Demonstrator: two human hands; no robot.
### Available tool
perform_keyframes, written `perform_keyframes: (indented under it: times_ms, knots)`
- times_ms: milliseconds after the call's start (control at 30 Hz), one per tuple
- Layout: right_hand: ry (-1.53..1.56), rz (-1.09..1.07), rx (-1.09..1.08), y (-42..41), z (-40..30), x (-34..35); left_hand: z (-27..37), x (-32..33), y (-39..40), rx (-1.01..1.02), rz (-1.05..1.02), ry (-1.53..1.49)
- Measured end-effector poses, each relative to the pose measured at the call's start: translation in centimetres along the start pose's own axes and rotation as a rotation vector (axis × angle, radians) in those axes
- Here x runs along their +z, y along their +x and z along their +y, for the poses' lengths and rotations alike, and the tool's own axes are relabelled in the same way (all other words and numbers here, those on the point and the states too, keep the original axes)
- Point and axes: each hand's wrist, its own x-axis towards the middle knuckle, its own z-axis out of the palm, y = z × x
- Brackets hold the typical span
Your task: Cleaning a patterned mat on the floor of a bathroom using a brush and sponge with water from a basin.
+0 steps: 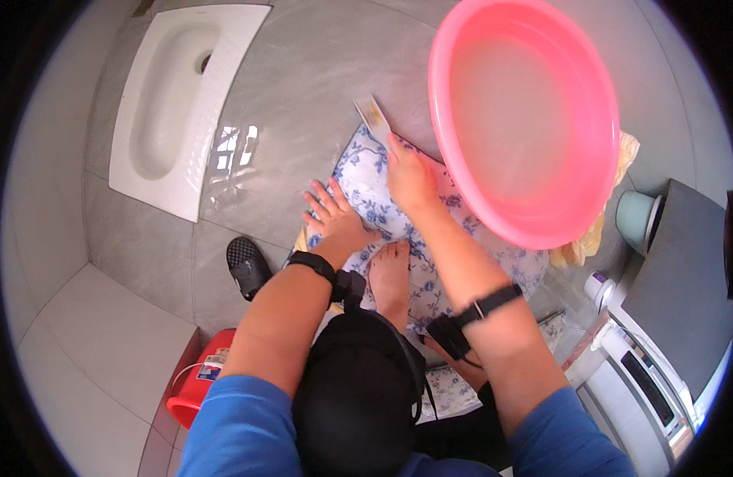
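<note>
A mat or sheet of white fabric with blue flowers (426, 262) lies spread on the grey tiled floor. My left hand (336, 220) rests flat near its left edge, fingers spread, holding nothing. In my right hand (411, 179) is the handle of a flat, pale brush or scraper (373, 116); its exact kind is unclear. The tool's head reaches to the fabric's top corner. My bare foot (390, 271) stands on the fabric between my arms. A large pink plastic basin (435, 113) with cloudy water sits at the upper right, close to my right hand.
A white squat toilet (214, 143) is set in the floor at the upper left. A black slipper (247, 268) and a red bucket (202, 375) are on the left. Yellowish cloth (625, 155) shows beside the basin. A light green bowl (634, 217) and a white appliance (640, 381) stand at the right.
</note>
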Motion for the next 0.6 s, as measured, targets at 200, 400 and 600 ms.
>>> perform_keyframes:
  times_ms: [200, 400, 600]
  knots:
    - [0.082, -0.254, 0.144, -13.4, 2.0, -4.5, -3.4, 0.6, 0.3, -0.065, 0.04, 0.045]
    - [0.037, -0.022, -0.016, -2.6, 1.7, -1.0, 0.0, 0.7, -0.1, 0.01, 0.017, -0.029]
    - [0.002, -0.23, 0.153, -11.8, 2.0, -3.9, -2.4, 0.5, 0.1, -0.031, 0.049, -0.015]
